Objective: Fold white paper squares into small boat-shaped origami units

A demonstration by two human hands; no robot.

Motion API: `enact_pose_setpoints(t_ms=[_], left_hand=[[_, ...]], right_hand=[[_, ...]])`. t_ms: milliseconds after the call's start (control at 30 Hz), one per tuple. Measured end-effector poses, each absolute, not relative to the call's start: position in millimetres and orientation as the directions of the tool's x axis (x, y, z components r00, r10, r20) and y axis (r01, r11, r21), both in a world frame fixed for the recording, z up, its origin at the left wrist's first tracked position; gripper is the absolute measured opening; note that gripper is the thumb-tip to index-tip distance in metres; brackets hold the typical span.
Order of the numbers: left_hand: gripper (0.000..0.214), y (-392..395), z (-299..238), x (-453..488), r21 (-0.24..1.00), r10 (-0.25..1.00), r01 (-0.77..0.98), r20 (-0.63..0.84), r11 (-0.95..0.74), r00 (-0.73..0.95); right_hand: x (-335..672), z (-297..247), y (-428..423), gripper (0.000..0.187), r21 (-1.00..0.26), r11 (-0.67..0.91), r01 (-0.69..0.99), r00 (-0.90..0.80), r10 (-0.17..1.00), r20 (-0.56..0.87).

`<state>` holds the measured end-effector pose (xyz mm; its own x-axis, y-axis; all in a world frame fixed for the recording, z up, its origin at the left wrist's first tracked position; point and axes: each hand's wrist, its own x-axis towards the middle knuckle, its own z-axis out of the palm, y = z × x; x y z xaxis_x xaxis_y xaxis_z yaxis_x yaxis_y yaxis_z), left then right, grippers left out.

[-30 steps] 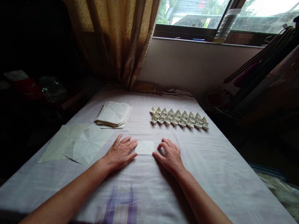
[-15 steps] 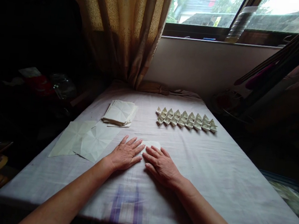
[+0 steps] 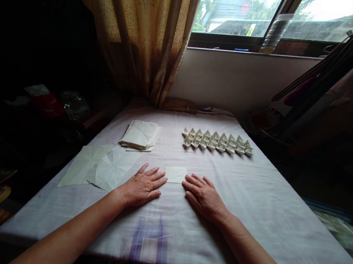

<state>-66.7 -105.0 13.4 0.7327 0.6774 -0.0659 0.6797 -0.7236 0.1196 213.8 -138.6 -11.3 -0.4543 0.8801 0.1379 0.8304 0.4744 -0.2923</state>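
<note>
A small folded rectangle of white paper [image 3: 175, 174] lies flat on the cloth between my hands. My left hand [image 3: 144, 186] rests palm down with its fingers spread, the fingertips at the paper's left edge. On the other side my right hand [image 3: 204, 196] also lies flat, its fingertips at the right edge. To the left, two creased paper sheets [image 3: 114, 169] overlap each other. Behind them sits a stack of creased paper squares [image 3: 141, 134]. Two rows of small pointed folded paper boats [image 3: 215, 142] stand at the back right.
A pale cloth with purple stripes covers the table [image 3: 248, 232]. Beyond it hang a gold curtain [image 3: 148, 41] and a window, with a clear plastic jar [image 3: 275, 35] on the sill. Dark umbrella-like things [image 3: 321, 71] hang at the right.
My hands have slid apart, the left to the left and the right to the right, uncovering the folded paper between them. The view has shifted slightly.
</note>
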Motion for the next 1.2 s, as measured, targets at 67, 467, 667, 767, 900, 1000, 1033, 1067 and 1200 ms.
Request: enact_pose_setpoints(t_ms=[67,467,667,767,900,1000,1033,1067,1200], left_hand=[[0.048,-106.6,14.2,-67.3,0.113,0.668,0.669,-0.051,-0.735,0.742],[0.039,-101.8,15.3,-55.0,0.050,0.678,0.677,0.036,-0.735,0.734],[0.043,-84.6,9.5,-48.0,0.048,0.726,0.724,0.036,-0.688,0.687],[0.044,-76.9,7.3,-46.7,0.056,0.746,0.744,0.052,-0.666,0.664],[0.045,-70.9,2.4,-42.5,0.068,0.779,0.777,0.091,-0.626,0.620],[0.052,-70.4,-4.2,-38.9,0.091,0.809,0.805,0.110,-0.587,0.577],[0.054,-70.9,-6.5,-38.2,0.102,0.817,0.811,0.114,-0.576,0.565],[0.055,-71.6,-8.5,-37.8,0.114,0.822,0.815,0.117,-0.568,0.557],[0.059,-73.9,-12.9,-38.5,0.162,0.828,0.813,0.124,-0.560,0.546]], right_hand=[[212.9,-11.8,-139.1,0.036,-0.297,0.471,0.831,-0.446,0.882,0.149],[213.0,-9.5,-140.2,0.037,-0.305,0.467,0.830,-0.447,0.884,0.136],[212.9,-8.4,-140.5,0.038,-0.314,0.465,0.828,-0.449,0.885,0.126],[212.8,-6.5,-141.1,0.037,-0.315,0.463,0.829,-0.446,0.886,0.128],[212.8,-6.8,-135.9,0.033,-0.302,0.483,0.822,-0.455,0.875,0.163],[211.5,-7.0,-126.4,0.029,-0.270,0.503,0.821,-0.457,0.862,0.218],[210.9,-6.7,-122.8,0.028,-0.259,0.511,0.820,-0.460,0.856,0.235],[210.1,-6.4,-119.5,0.028,-0.249,0.519,0.817,-0.464,0.850,0.249],[206.8,-5.6,-111.7,0.024,-0.221,0.540,0.812,-0.485,0.836,0.258]])
